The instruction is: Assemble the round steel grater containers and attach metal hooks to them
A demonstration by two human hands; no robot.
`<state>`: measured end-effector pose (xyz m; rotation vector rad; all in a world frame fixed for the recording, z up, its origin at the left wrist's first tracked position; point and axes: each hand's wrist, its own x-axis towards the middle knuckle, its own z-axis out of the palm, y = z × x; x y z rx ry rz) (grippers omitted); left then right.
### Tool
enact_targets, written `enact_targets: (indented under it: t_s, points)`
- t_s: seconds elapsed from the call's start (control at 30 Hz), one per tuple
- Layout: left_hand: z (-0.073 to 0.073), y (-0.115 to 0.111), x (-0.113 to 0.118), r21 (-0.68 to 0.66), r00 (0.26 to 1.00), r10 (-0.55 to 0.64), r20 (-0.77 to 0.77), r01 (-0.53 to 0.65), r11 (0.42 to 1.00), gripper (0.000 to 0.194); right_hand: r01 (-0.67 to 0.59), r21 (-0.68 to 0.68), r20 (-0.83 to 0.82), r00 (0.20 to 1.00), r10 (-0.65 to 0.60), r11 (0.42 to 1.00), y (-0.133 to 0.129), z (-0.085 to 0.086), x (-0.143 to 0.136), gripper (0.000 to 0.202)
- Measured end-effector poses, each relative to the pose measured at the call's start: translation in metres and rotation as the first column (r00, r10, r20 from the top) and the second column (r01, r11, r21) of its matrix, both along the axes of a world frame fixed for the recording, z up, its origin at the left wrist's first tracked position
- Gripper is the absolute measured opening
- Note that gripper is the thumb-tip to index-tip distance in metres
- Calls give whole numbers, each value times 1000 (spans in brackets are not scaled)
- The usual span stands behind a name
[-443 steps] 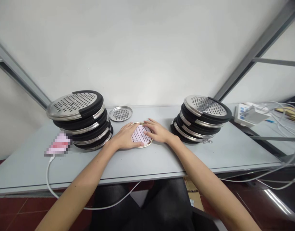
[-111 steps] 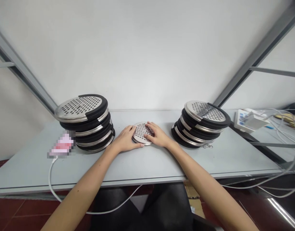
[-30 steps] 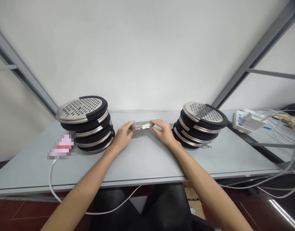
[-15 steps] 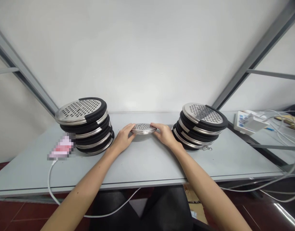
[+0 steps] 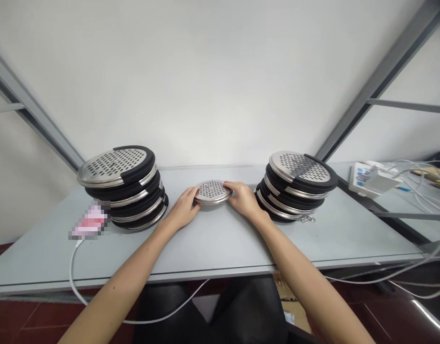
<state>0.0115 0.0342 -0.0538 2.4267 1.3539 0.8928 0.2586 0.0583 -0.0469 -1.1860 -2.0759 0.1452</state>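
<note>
Between the two stacks, a round silver disc with slotted holes point(image 5: 212, 190) is held by its edges, its top face tilted toward me. My left hand point(image 5: 184, 206) grips its left rim, thumb low and fingers on top. On the right rim, my right hand point(image 5: 242, 198) holds it the same way. To the left stands a leaning stack of black-and-silver round discs point(image 5: 115, 165), its top one slotted. A similar stack point(image 5: 302, 169) stands to the right, with a small metal clasp low at its front.
A blurred pink object point(image 5: 90, 221) with a white cable leans at the left stack. Grey metal posts point(image 5: 381, 81) slant up at both sides. A white power strip point(image 5: 363, 180) and tangled cables lie at the right. The grey table point(image 5: 213, 248) ends close to me.
The held disc has tipped so that more of its slotted face shows toward me. Both hands still hold its rim. The view has shifted slightly.
</note>
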Motion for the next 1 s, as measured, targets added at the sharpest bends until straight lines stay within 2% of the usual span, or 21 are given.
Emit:
enact_targets:
  t_s: [0.27,0.37,0.47,0.57,0.73,0.87,1.0]
  points:
    - [7,-3,2,2,1000,-24,-3,24,1000,42,11,-19,42,999,-10,1000,2,-4,1,53]
    - [0,0,1,1,1000,-3,18,3,1000,48,37,-26,65,997,-35,999,2,-5,1,50]
    - [-9,9,1,30,986,101,133,-105,994,56,68,-27,87,994,-65,997,1,-4,1,44]
    - [-12,23,2,50,930,274,243,-294,954,51,85,-30,100,992,-82,996,-1,-2,0,36]
    - [-2,54,14,11,812,516,274,-539,842,41,81,-35,118,990,-76,996,-3,1,-3,36]
    - [4,77,29,-49,757,620,206,-625,779,40,92,-35,143,986,-87,995,-4,1,-3,41]
    - [8,91,29,-97,694,715,85,-708,699,42,132,-40,180,976,-123,990,-4,2,-1,41]
